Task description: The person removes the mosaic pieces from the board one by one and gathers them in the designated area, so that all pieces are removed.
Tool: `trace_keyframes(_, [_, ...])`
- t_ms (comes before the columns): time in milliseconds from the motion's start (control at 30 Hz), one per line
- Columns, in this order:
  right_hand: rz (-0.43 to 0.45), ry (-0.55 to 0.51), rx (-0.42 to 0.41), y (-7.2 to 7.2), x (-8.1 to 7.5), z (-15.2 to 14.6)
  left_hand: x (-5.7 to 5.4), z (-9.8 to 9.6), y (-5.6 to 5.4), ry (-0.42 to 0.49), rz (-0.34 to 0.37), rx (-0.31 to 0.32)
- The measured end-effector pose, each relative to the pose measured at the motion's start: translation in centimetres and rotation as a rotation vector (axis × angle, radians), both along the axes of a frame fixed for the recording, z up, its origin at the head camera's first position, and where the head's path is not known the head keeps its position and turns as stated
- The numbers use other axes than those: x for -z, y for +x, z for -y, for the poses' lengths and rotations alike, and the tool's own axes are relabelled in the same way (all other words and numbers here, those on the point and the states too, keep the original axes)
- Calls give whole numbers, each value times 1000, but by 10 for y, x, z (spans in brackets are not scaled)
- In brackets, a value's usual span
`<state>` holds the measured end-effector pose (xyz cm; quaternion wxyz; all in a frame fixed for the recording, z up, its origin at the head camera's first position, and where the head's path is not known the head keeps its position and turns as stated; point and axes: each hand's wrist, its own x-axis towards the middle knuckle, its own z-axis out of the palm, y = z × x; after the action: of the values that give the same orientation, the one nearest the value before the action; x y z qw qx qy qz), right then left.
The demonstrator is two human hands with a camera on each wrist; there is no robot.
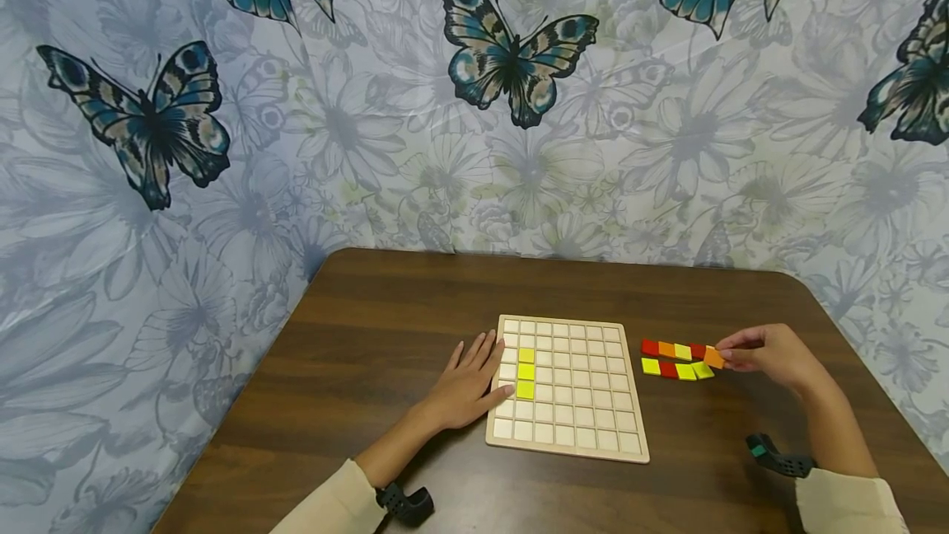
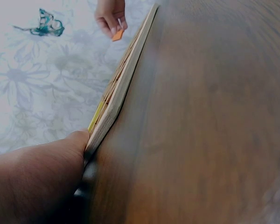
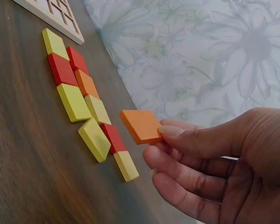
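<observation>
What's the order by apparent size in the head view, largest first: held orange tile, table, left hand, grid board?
1. Table
2. Grid board
3. Left hand
4. Held orange tile

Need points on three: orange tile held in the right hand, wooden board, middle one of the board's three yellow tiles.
Held orange tile [image 3: 141, 126]: right wrist view, middle of its flat face.
Wooden board [image 1: 563, 395]: head view, bare square near its middle.
Middle yellow tile [image 1: 525, 372]: head view, centre of its top face.
</observation>
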<state>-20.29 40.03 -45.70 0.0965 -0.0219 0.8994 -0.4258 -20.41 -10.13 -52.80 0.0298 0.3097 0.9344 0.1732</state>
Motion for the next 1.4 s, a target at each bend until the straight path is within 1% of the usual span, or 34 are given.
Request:
trace_keyframes(300, [21,31,22,2,3,-9,0,0,0,11,5,7])
trace_keyframes(467, [38,68,34,1,3,-12,-1,0,1,16,0,6])
trace_keyframes(833, [85,68,50,-4,8,-16,0,0,-1,1,4,-3])
trace_keyframes(1033, [84,67,46,-5,11,-14,0,-1,-1,2,4,-1])
trace_keyframes(1400, [71,85,37,-5,12,-12,1,0,-2,0,4,2])
